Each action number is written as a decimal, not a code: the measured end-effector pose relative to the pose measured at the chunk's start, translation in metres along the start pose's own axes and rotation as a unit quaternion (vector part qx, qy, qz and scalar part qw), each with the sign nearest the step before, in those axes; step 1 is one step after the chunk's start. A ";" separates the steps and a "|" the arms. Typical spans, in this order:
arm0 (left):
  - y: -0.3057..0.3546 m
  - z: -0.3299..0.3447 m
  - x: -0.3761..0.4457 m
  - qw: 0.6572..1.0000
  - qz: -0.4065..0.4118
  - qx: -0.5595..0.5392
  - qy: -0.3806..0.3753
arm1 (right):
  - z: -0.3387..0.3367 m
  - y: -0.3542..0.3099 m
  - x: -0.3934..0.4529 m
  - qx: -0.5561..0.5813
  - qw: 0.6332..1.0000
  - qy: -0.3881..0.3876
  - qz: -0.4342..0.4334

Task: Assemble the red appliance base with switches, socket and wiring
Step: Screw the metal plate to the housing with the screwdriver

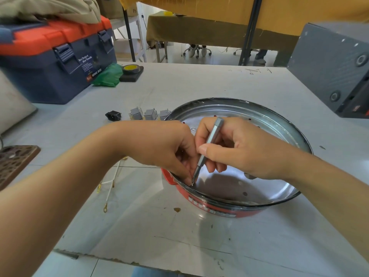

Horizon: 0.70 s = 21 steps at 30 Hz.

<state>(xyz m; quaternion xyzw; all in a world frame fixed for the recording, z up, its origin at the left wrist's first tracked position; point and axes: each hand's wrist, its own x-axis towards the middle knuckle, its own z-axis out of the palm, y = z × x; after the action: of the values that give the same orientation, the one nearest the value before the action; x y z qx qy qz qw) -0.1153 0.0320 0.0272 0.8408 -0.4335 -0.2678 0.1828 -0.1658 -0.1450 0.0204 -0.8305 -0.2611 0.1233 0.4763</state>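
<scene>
The red appliance base (215,208) lies on the table, its shiny metal inside facing up. My right hand (235,148) grips a grey screwdriver bit (207,146) like a pen, tip down at the base's near-left inner rim. My left hand (171,148) reaches over that rim and pinches a small screw (192,184) at the bit's tip. Three grey switches (149,113) and a black socket (113,115) sit in a row left of the base. White wires with ring terminals (109,186) lie under my left forearm.
A blue and orange toolbox (54,62) stands at the back left, with a green bag (107,74) and a tape roll (131,69) beside it. A grey box (331,66) occupies the back right. A brown perforated plate (14,162) lies at the left edge.
</scene>
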 end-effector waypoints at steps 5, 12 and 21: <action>0.000 0.000 0.000 1.000 -0.002 0.009 0.002 | 0.000 -0.001 0.000 -0.017 1.000 -0.005 -0.006; -0.001 0.001 0.000 1.000 0.015 0.004 0.008 | 0.000 0.000 0.000 -0.022 1.000 -0.003 -0.008; -0.003 0.000 0.001 1.000 0.009 0.002 -0.003 | 0.000 0.000 0.000 -0.015 1.000 0.010 -0.006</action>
<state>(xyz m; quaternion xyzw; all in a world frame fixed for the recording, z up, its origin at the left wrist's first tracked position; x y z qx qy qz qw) -0.1131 0.0331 0.0259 0.8367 -0.4416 -0.2676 0.1827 -0.1663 -0.1451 0.0205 -0.8375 -0.2627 0.1081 0.4668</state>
